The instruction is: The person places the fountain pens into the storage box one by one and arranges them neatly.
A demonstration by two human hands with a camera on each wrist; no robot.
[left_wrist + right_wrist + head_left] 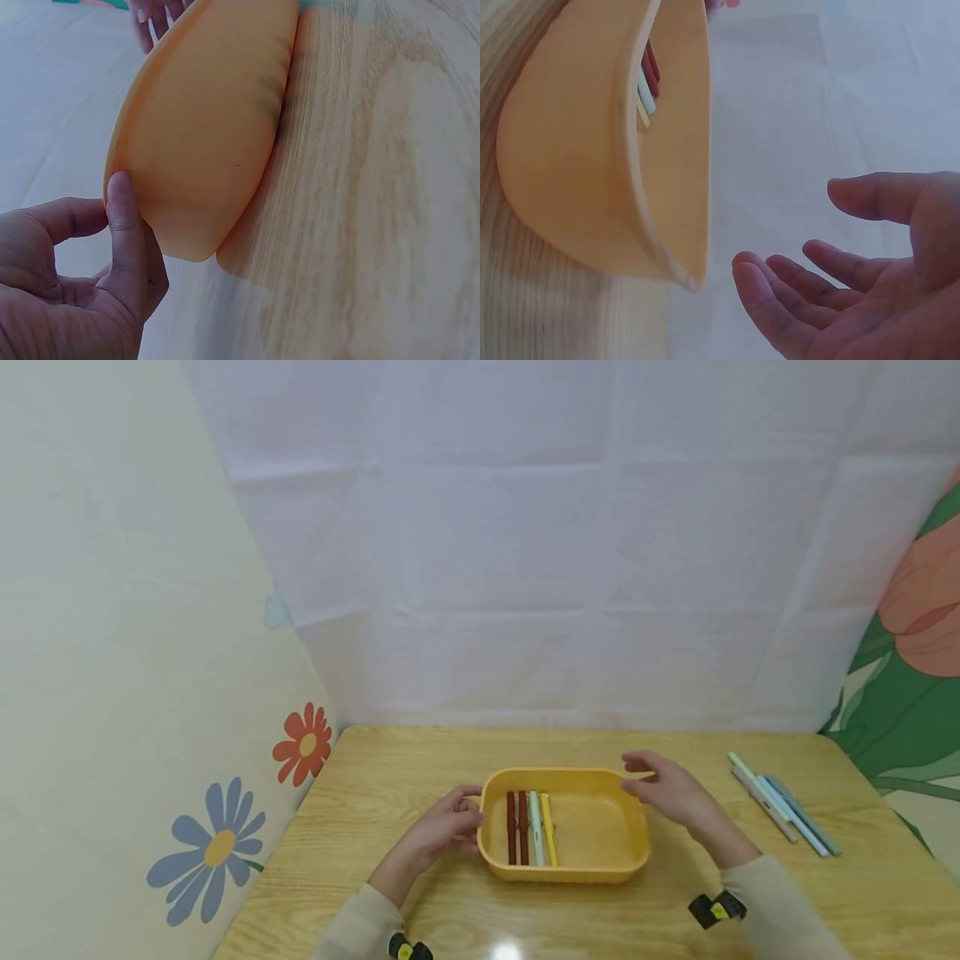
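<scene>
A yellow plastic tray [603,831] stands on the table. On its left side lie two dark red pens [522,831], a pale green pen [536,831] and a yellow pen [549,831], side by side. My left hand [442,827] pinches the tray's left rim between thumb and finger, which the left wrist view shows closely. Near the tray's right end is my right hand [671,789], its fingers relaxed and spread from the thumb. In the right wrist view this hand [862,285] holds nothing and stands apart from the tray wall [570,150].
Several pens in pale green, pinkish, light blue and grey-blue [806,818] lie loosely together on the table's right side. The wooden table [390,760] meets a white cloth [480,568] at the back. Flower-patterned walls [217,847] flank it.
</scene>
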